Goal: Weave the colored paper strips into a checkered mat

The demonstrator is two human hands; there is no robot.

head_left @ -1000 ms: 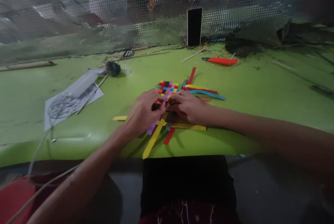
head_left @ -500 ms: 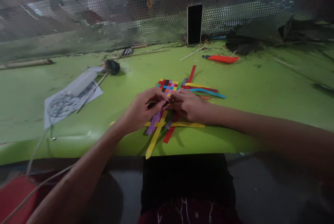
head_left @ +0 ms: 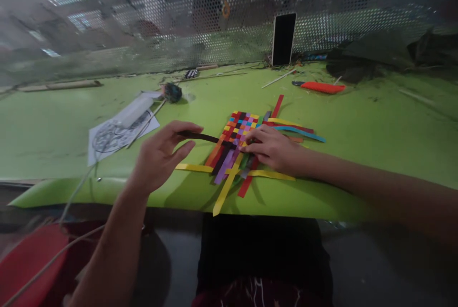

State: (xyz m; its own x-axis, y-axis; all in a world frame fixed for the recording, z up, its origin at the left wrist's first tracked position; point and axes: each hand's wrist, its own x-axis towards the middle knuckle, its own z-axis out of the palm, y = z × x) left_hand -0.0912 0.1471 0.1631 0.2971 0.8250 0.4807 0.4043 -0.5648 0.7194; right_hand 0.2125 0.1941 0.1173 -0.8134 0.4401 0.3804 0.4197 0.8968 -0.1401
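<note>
A woven mat of coloured paper strips [head_left: 240,128] lies on the green table [head_left: 358,126], with loose strip ends fanning toward me. My left hand [head_left: 161,154] is raised just left of the mat and pinches a dark strip [head_left: 202,137] between thumb and forefinger; the strip runs sideways into the weave, and the other fingers are spread. My right hand [head_left: 274,147] lies on the mat's right near corner, fingers curled down and pressing on the strips.
A printed sheet with a white tube on it [head_left: 121,126] lies to the left beside a dark ball of yarn [head_left: 173,92]. An orange-handled cutter [head_left: 320,87] and a phone [head_left: 284,39] leaning on the perforated metal wall stand at the back. A white cable [head_left: 71,197] hangs off the front edge.
My left hand has left the mat and moved left, drawing the dark strip out sideways. My right hand stays pressed on the weave. The view has shifted to the left.
</note>
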